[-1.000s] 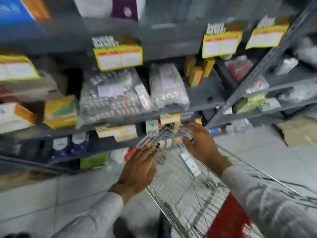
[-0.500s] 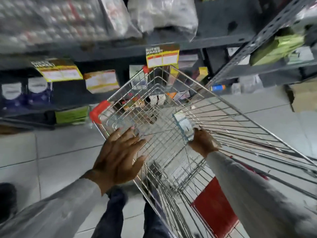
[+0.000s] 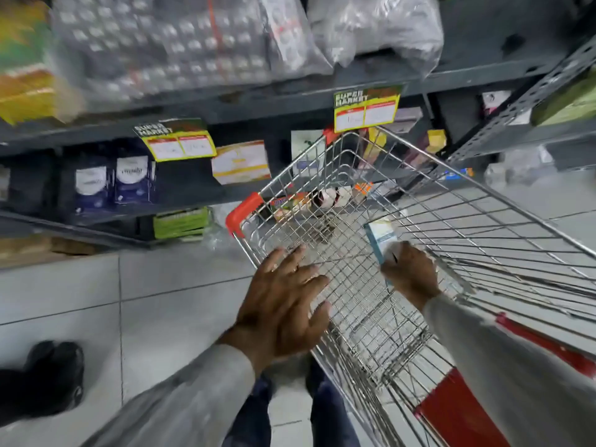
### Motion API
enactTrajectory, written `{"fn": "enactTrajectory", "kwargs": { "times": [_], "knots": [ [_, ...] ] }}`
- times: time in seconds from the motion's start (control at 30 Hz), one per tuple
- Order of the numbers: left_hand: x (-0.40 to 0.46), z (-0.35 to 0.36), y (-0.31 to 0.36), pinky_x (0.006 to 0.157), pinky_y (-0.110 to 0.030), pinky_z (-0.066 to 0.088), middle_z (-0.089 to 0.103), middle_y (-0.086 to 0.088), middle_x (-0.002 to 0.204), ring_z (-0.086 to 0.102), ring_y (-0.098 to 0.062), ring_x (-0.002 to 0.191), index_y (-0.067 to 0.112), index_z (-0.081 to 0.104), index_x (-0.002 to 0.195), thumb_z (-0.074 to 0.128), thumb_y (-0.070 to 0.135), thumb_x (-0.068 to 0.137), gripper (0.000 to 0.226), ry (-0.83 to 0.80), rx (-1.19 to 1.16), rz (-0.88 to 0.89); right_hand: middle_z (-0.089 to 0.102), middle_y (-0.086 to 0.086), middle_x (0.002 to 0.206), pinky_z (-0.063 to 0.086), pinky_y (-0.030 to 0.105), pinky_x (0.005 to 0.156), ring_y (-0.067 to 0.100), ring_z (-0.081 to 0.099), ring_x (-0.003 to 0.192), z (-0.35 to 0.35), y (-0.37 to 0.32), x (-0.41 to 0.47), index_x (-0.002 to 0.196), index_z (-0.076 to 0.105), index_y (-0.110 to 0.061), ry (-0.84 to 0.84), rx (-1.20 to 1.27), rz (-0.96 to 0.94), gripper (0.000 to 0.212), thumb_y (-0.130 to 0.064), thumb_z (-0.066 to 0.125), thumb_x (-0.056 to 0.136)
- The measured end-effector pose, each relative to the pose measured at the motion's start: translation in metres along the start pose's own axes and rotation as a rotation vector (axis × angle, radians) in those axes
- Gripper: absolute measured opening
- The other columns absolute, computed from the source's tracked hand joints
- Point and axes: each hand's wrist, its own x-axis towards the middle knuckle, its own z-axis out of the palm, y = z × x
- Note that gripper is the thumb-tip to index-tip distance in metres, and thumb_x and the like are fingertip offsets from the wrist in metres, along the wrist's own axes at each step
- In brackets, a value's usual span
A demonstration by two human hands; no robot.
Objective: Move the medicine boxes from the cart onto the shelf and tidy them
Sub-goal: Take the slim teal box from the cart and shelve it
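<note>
Right hand (image 3: 411, 274) grips pale medicine box (image 3: 380, 237) inside cart (image 3: 451, 185) — left hand (image 3: 283, 304) open, empty; boxes (image 3: 322, 200) remain, shelf (image 3: 274, 104) awaits.

1. Yellow price tags (image 3: 366, 109) hang on the shelf edges.
2. Clear plastic bags (image 3: 180, 43) lie above them.
3. A black shoe (image 3: 54, 375) rests on the tiled floor (image 3: 161, 295).

1. We see even, cool, fairly bright light with no hard shadows.
2. Motion blur smears the upper left of the frame, worst on the plastic-wrapped packs (image 3: 161, 43).
3. Wide-angle distortion bends the shelf (image 3: 290, 104) edges and the cart (image 3: 483, 214) wires toward the corners.
4. The sleeves at the bottom look soft.
</note>
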Motion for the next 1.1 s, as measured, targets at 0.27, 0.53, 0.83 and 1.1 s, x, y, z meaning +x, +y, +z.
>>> {"fn": "enactTrajectory", "kwargs": {
  "times": [0.27,0.53,0.83,1.1],
  "knots": [
    [-0.008,-0.058,0.015,0.115,-0.035,0.039,0.067,-0.002,0.138,0.056,-0.023,0.133,0.019,0.068,0.130,0.055,0.023,0.092,0.040,0.015,-0.271,-0.024,0.062,-0.003,0.072,0.042,0.028,0.058,0.027,0.058,0.064,-0.126,-0.066,-0.118,0.089,0.051,-0.028,0.272,0.039,-0.134,0.038,-0.057,0.060,0.067],
    [0.003,-0.266,0.017,0.100,-0.017,0.043,0.077,0.008,0.117,0.065,-0.008,0.111,0.023,0.076,0.115,0.067,0.016,0.089,0.028,0.736,-0.314,0.107,0.062,-0.020,0.076,0.044,0.022,0.061,0.006,0.068,0.075,-0.293,-0.161,-0.222,0.106,0.059,-0.044,0.650,0.183,-0.455,0.044,-0.051,0.077,0.066],
    [0.003,-0.461,-0.037,0.107,-0.041,0.046,0.069,-0.011,0.132,0.062,-0.030,0.126,0.010,0.068,0.128,0.058,0.003,0.092,0.038,0.998,0.024,0.010,0.064,-0.029,0.086,0.048,0.022,0.063,-0.008,0.063,0.076,-0.440,-0.294,-0.263,0.098,0.055,-0.044,0.873,0.538,-0.673,0.046,-0.059,0.074,0.058],
    [0.015,-0.468,-0.079,0.101,-0.044,0.053,0.073,-0.009,0.127,0.068,-0.028,0.119,0.012,0.068,0.129,0.046,0.024,0.099,0.039,0.857,0.206,-0.085,0.065,-0.006,0.093,0.059,0.048,0.078,0.023,0.067,0.088,-0.526,-0.367,-0.206,0.098,0.050,-0.025,0.878,0.775,-0.564,0.048,-0.034,0.084,0.065]
  ]
}}
